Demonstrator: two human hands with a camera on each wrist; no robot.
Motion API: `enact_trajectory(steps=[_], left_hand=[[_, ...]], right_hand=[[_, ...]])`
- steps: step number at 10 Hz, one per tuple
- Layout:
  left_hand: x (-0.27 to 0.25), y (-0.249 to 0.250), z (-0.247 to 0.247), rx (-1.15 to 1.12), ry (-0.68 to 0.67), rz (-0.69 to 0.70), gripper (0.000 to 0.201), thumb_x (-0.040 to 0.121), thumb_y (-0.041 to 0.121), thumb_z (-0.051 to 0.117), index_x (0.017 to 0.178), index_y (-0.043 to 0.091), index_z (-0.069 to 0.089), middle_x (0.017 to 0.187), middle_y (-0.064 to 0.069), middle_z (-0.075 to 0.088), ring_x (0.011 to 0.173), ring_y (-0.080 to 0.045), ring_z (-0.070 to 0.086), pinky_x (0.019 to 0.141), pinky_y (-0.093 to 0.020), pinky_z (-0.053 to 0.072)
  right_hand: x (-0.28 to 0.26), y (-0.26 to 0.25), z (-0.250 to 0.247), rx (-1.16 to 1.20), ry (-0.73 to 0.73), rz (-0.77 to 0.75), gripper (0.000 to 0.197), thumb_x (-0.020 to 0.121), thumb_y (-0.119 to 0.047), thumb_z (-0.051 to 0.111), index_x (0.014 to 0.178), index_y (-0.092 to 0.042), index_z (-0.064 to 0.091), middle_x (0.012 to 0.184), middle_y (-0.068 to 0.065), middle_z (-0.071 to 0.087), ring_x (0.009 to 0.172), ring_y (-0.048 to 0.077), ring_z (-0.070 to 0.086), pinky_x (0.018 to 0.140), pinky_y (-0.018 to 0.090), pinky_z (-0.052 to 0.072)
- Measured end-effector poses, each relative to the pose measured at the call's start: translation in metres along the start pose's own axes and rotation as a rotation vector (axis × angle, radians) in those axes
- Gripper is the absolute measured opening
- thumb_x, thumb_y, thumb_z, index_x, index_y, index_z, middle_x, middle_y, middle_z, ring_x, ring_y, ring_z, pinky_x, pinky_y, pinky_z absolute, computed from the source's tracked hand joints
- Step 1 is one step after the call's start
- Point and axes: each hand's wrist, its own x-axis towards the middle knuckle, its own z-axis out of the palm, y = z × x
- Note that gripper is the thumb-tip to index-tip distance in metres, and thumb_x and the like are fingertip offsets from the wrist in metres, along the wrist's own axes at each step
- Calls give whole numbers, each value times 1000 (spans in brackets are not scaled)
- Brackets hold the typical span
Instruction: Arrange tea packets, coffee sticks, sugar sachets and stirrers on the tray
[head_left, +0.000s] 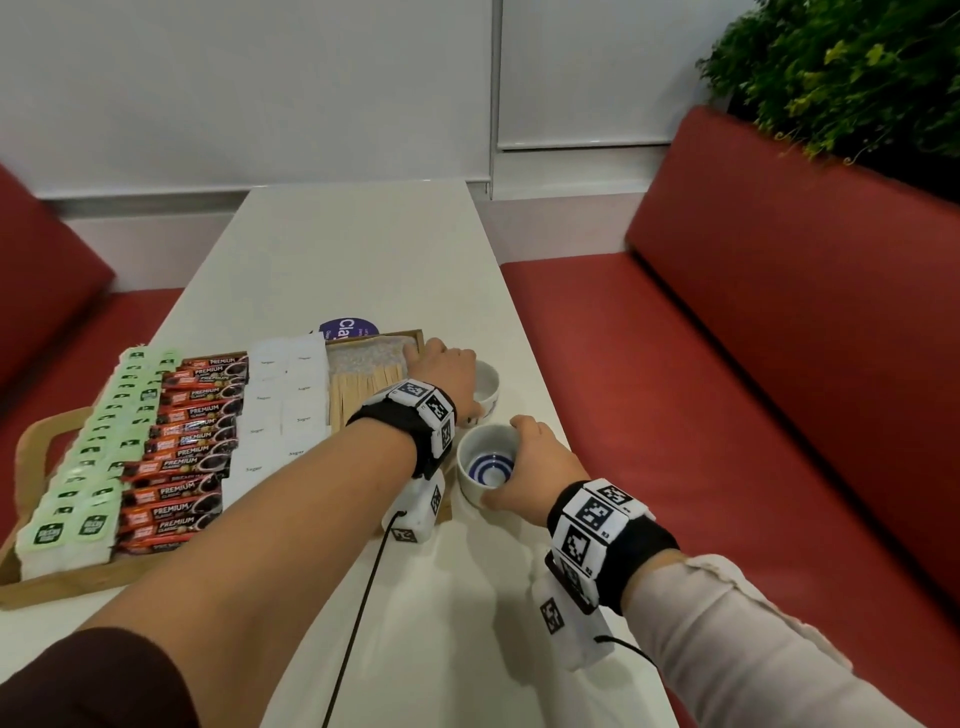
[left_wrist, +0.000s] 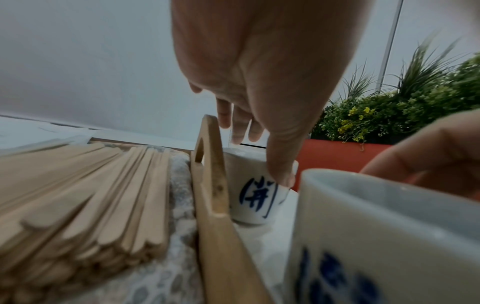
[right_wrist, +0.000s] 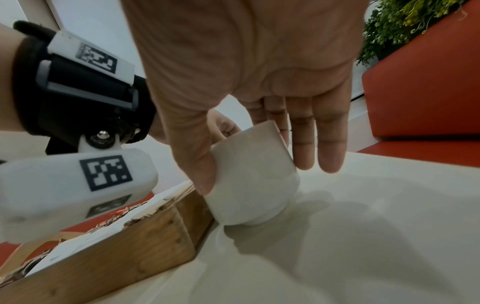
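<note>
A wooden tray (head_left: 78, 587) holds rows of green tea packets (head_left: 88, 467), red coffee sticks (head_left: 187, 447), white sugar sachets (head_left: 280, 405) and wooden stirrers (head_left: 358, 389). Two white cups with blue markings stand on the table just right of the tray. My left hand (head_left: 447, 364) reaches over the stirrers (left_wrist: 91, 195) and grips the far cup (left_wrist: 255, 197), thumb on its near side, fingers over its rim. My right hand (head_left: 519, 462) grips the near cup (head_left: 485, 462), which the right wrist view shows as a cup (right_wrist: 249, 205) tilted against the tray's corner (right_wrist: 116, 257).
A grey patterned liner (head_left: 374, 351) lies under the stirrers. A round purple disc (head_left: 348, 330) sits behind the tray. Red benches (head_left: 727, 389) flank the white table (head_left: 353, 249), and a green plant (head_left: 857, 78) stands at the back right. A cable (head_left: 358, 613) trails from my left wrist.
</note>
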Motion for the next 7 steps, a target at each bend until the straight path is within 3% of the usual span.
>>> enact_trajectory(steps=[3,7], left_hand=[[2,-7,2,-47,-26,-60,64,83,51,61,134,18,41,134,-4,51,135,-27,25,109,-57,10],[1,-11,7,-144,-44,-53,63,85,46,60,140,23,36,142,-1,45,141,-24,20,109,-57,8]], right_hand=[[11,0,5,23,-9,-52,89,66,-37,80,138,-20,30,131,0,44,116,20,50,97,33,45],[17,-5,6,26,-25,-70,89,68,-38,79,140,-22,29,132,1,44,118,20,48,97,30,43]])
